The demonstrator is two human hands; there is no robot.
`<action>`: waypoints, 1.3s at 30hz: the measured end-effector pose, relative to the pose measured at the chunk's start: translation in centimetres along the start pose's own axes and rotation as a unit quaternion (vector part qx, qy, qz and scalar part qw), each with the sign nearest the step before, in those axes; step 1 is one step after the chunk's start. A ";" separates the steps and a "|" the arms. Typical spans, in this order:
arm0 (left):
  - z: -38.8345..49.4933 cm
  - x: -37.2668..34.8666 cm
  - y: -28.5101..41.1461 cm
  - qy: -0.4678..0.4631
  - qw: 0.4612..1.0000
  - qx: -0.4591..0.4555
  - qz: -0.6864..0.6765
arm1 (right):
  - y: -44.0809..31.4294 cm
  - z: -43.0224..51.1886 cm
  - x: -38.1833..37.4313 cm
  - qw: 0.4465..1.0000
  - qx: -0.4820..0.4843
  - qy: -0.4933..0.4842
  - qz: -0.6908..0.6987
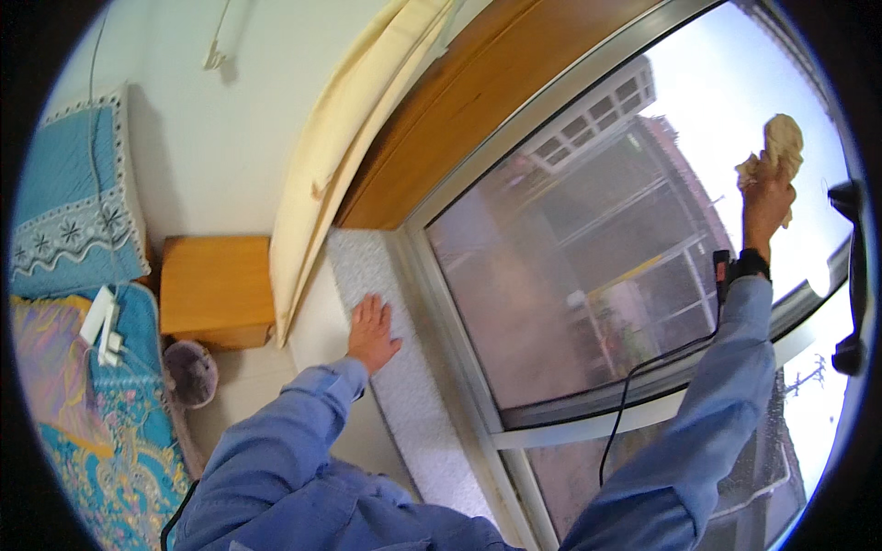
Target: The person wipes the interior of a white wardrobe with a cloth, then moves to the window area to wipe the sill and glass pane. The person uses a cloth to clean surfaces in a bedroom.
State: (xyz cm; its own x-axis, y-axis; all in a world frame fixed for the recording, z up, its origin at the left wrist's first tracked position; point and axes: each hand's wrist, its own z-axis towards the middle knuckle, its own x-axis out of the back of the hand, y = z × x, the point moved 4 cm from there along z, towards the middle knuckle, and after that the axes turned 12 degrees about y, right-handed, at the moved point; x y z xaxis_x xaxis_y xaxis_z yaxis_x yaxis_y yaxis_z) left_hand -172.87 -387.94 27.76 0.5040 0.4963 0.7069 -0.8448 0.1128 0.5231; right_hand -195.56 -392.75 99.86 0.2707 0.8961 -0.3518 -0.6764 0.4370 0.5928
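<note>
A crumpled yellowish cloth [783, 141] is gripped in my right hand [768, 200], which is raised high at the window pane [524, 289]. Whether the cloth presses on the glass cannot be told for certain. My left hand [372, 334] rests palm down on the speckled stone windowsill [427, 413], fingers spread, holding nothing. Around the pane runs a metal window frame [455, 324]. A dark wristband with a black cable [623, 406] sits on my right wrist, and the cable hangs down beside my sleeve.
A cream curtain [344, 124] hangs beside the wooden window surround [475, 103]. Below it stands a wooden bedside cabinet [217, 289] next to a small waste bin [191, 374]. At the left, a bed with a blue patterned cover [131, 448] bears a white power strip [107, 330].
</note>
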 end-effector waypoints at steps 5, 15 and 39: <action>-0.1 -0.2 0.0 0.006 1.000 -0.002 -0.004 | -15.7 -14.0 5.2 0.962 0.070 0.034 0.263; 0.0 0.2 0.0 -0.037 0.999 0.021 -0.017 | -35.7 -39.6 23.3 0.797 0.078 -0.288 0.525; 0.1 -0.5 0.1 -0.004 1.000 -0.009 -0.016 | 4.6 -12.1 12.2 0.999 0.041 -0.027 -0.013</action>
State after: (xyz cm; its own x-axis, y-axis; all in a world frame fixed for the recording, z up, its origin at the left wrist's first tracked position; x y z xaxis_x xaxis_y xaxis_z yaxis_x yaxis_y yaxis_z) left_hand -173.16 -388.26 27.47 0.5321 0.4845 0.6944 -0.8313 0.1431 0.5372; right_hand -203.62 -380.77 89.56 0.3256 0.8862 -0.3295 -0.6113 0.4632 0.6417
